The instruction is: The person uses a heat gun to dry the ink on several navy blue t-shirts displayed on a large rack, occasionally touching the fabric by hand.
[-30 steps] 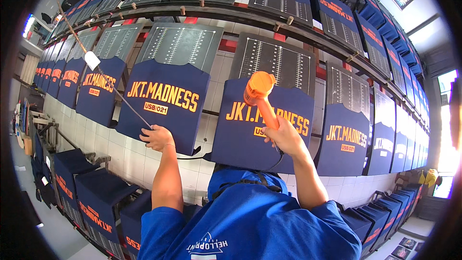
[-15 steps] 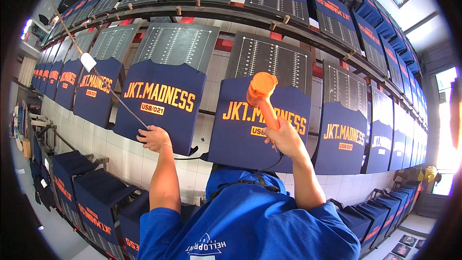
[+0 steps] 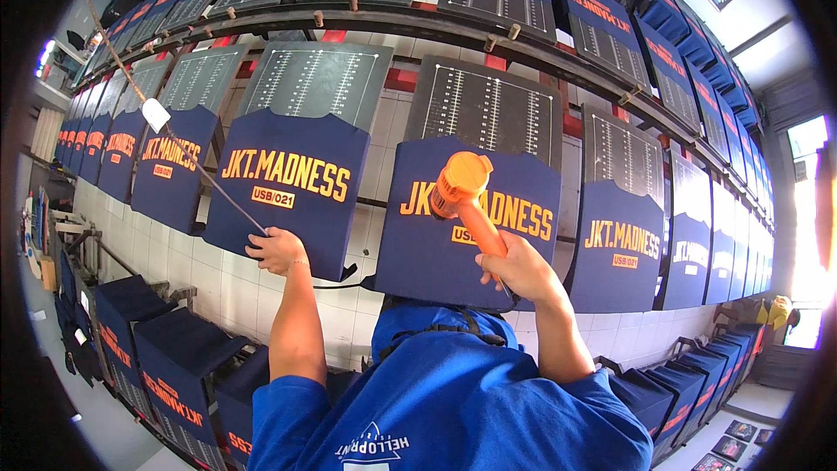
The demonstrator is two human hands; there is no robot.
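My right hand (image 3: 520, 269) is closed round the handle of an orange hair dryer (image 3: 464, 176). The dryer is held above a navy shirt (image 3: 436, 263) with orange lettering, stretched over a dark board, and covers part of its print. A black cord hangs from the handle's lower end. To the left, the fingers of my left hand (image 3: 279, 251) are closed on a thin power cord (image 3: 225, 194), by the lower edge of another navy shirt (image 3: 283, 153). That cord slants down from the upper left and carries a white piece (image 3: 156, 114), perhaps a connector.
Dark boards with white ruled scales (image 3: 484, 113) carry navy shirts in long rows on both sides. A metal rail (image 3: 418, 28) with wooden pegs runs behind the middle row. More shirt-covered boards (image 3: 179, 358) stand at the lower left, above a tiled floor (image 3: 235, 292).
The hair dryer has shifted slightly left and toward me, over the shirt's print. My left hand stays on the cord almost in place.
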